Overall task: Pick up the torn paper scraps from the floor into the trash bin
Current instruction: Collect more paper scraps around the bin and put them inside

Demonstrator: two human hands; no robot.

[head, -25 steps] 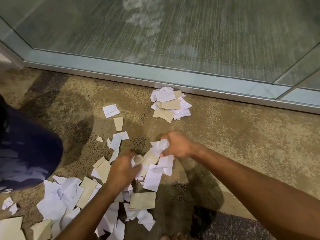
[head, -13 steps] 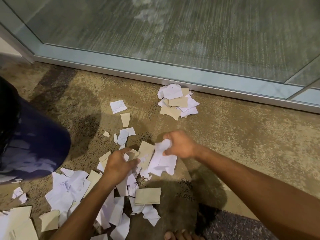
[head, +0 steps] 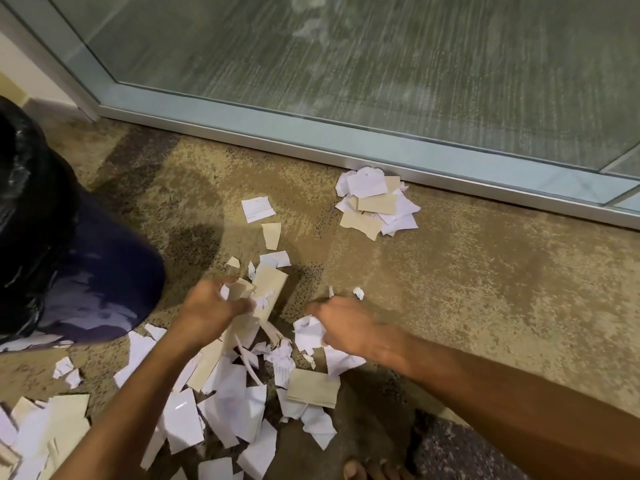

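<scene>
From the head view, our left hand (head: 211,306) has its fingers curled round a tan scrap (head: 268,289) plus white bits, just right of the trash bin (head: 100,282). Our right hand (head: 346,323) pinches crumpled white paper (head: 306,332), farther right of the bin. Loose scraps (head: 225,393) lie below the bin; a small pile (head: 377,206) sits well right, by the glass frame (head: 311,140).

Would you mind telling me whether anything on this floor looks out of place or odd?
Yes: torn paper scraps litter the carpet instead of sitting in the trash bin. A separate small pile lies apart against the glass wall's metal frame, easy to overlook.
</scene>
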